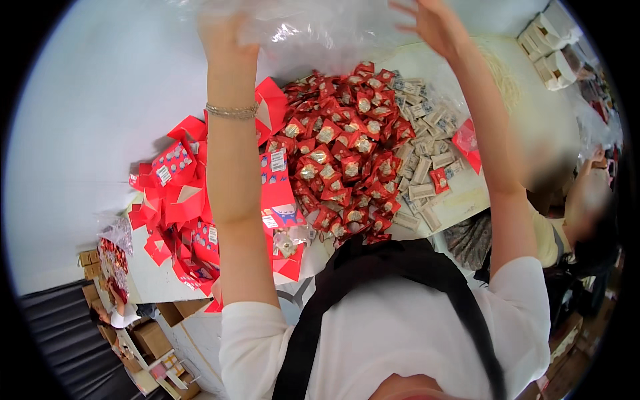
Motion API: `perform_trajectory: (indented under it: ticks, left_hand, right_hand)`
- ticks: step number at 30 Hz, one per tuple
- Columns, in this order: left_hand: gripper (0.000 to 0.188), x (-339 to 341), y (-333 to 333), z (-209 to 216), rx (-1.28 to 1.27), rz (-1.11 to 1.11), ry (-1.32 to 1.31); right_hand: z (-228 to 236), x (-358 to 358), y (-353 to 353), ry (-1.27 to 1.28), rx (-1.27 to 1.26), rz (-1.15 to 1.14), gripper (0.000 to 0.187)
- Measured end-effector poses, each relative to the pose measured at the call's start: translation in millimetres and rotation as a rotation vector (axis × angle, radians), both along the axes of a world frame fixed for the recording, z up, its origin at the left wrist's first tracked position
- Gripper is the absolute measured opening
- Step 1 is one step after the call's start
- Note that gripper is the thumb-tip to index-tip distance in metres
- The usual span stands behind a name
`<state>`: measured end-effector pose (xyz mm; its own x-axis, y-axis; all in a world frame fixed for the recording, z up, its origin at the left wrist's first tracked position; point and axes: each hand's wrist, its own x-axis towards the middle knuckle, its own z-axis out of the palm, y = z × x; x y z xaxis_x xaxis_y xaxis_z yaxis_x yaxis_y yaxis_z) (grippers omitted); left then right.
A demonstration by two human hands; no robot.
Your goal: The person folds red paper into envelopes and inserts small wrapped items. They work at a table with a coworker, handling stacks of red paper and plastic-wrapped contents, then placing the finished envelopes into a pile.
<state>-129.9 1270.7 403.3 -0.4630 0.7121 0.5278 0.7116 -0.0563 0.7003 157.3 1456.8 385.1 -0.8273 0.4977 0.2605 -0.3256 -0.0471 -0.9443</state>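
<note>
Both my arms stretch up to the top of the view. My left hand (228, 32), blurred and partly cut off by the upper edge, grips a clear plastic bag (320, 30) that spreads out in the air to its right. My right hand (437, 28) is raised beside the bag with its fingers apart and nothing in them. Below lies a big heap of small red wrapped packets (347, 147) with pale round prints. On its left are red folded cardboard boxes (180, 193), several standing open; on its right is a spread of small beige packets (423, 167).
The pale table (463, 203) runs under the heaps, against a white wall (87, 133). A red piece in plastic (469, 143) lies near my right forearm. Other people sit at the far right and lower left. White bins (550, 63) stand at the upper right, cardboard boxes (152, 339) lower left.
</note>
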Motion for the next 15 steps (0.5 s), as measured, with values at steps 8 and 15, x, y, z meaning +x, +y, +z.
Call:
perform_trajectory:
  ticks: [8, 15]
  left_hand:
    - [0.024, 138.3, 1.6, -52.0, -0.167, -0.015, 0.965]
    - [0.049, 144.5, -112.2, -64.5, -0.326, -0.072, 0.983]
  right_hand:
    - [5.5, 14.9, -104.0, -0.194, -0.331, -0.074, 0.047]
    - [5.2, 54.9, -65.8, 0.277, 1.401, -0.869, 0.051]
